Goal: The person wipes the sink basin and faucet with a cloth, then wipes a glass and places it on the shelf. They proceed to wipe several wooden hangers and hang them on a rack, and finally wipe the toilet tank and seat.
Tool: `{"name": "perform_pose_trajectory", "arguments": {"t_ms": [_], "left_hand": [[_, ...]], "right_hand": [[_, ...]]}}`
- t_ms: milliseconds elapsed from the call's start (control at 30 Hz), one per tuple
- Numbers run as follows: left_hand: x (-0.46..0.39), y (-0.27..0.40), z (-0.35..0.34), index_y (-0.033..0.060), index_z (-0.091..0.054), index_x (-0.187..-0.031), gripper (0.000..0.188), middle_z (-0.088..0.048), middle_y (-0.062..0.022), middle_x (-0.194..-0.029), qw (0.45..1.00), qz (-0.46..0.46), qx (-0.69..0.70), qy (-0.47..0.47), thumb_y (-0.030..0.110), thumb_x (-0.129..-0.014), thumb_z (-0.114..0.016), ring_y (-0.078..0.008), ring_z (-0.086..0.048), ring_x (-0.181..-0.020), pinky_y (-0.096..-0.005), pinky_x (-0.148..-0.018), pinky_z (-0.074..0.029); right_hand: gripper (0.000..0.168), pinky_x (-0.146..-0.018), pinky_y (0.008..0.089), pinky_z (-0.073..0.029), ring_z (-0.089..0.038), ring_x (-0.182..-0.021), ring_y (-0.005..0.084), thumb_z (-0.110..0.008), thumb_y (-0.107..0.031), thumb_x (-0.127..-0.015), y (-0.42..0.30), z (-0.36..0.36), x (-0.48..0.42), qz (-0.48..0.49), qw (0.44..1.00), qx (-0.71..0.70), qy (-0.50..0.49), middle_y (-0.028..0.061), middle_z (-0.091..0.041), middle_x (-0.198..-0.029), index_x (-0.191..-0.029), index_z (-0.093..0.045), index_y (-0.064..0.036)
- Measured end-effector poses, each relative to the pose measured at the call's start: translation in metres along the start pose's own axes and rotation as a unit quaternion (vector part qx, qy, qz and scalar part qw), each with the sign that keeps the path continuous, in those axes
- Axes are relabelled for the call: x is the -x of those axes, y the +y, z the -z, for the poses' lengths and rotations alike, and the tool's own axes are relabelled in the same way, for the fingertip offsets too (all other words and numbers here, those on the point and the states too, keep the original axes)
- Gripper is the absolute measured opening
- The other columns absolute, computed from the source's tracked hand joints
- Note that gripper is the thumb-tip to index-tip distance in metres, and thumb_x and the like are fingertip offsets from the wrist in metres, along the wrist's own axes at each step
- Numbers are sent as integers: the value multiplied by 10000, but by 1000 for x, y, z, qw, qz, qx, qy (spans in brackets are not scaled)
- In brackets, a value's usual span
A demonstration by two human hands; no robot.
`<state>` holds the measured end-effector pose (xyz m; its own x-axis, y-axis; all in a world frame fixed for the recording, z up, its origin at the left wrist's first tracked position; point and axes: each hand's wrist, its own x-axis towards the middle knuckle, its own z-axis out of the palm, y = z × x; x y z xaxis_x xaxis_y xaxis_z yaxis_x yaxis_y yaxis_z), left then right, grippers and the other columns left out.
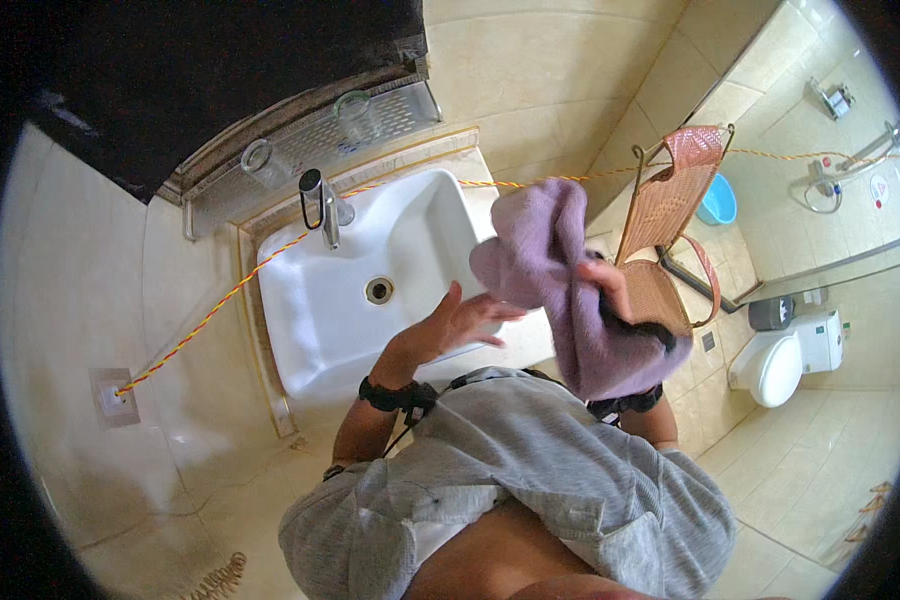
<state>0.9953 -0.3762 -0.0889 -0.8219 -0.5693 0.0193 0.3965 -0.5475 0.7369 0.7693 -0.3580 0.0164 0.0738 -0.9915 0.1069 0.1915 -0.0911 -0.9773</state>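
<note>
My right hand grips a purple cloth garment that looks thick and soft, with a dark band or edge showing near its lower part. The cloth hangs in folds to the right of the sink and covers most of that hand's wrist. Over the front right rim of the white washbasin, my left hand is held with its fingers apart, blurred, its tips near the cloth's left edge. Whether those fingertips touch the fabric is unclear. The basin holds no water, and its drain is visible.
A chrome faucet stands behind the basin, below a shelf with two glasses. A red-and-yellow twisted cord stretches across from a wall socket. At right are a woven chair, a blue basin and a toilet.
</note>
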Motion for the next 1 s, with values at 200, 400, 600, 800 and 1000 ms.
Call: {"name": "perform_pose_trajectory", "arguments": {"t_ms": [200,400,600,800,1000], "left_hand": [[-17,10,-35,18,-369,-1365,567,-485,-123,-1312,957,-150,-42,246,327,-929,-559,-241,-465,-1227,-399,-1051,-374],[-4,31,-45,5,-469,-1270,474,-588,-57,-1107,910,-116,-190,349,247,-900,-641,-126,-549,-1016,-277,-870,-466],[13,47,-49,35,-553,-1124,274,-566,-25,-1041,908,-41,-341,241,222,-927,-587,-107,-532,-946,-273,-842,-440],[13,29,-36,23,-581,-1065,190,-570,-19,-903,681,-220,-612,337,154,-928,-567,-110,-529,-873,-277,-830,-435],[16,50,-65,16,-579,-1065,224,-567,0,-916,827,-208,-313,418,202,-951,-529,-72,-515,-872,-240,-783,-434]], "right_hand": [[710,-1036,336,-321,-441,-1243,282,-670,-267,-766,-3,36,3,67,949,133,-277,166,-442,-1327,-1359,-353,-40],[447,-842,372,-452,-612,-927,318,-471,-422,-879,-25,60,12,19,952,254,-167,170,-632,-942,-968,-589,0],[308,-605,286,-402,-542,-656,193,-604,-316,-860,-8,61,14,59,914,370,-155,70,-552,-675,-810,-535,-19],[221,-599,237,-369,-415,-653,113,-516,93,-718,20,61,11,110,919,377,-18,21,-461,-811,-876,-475,-56],[365,-947,290,-363,-507,-1030,179,-527,84,-764,9,66,13,100,959,263,-14,87,-552,-1074,-1120,-527,5]]}}
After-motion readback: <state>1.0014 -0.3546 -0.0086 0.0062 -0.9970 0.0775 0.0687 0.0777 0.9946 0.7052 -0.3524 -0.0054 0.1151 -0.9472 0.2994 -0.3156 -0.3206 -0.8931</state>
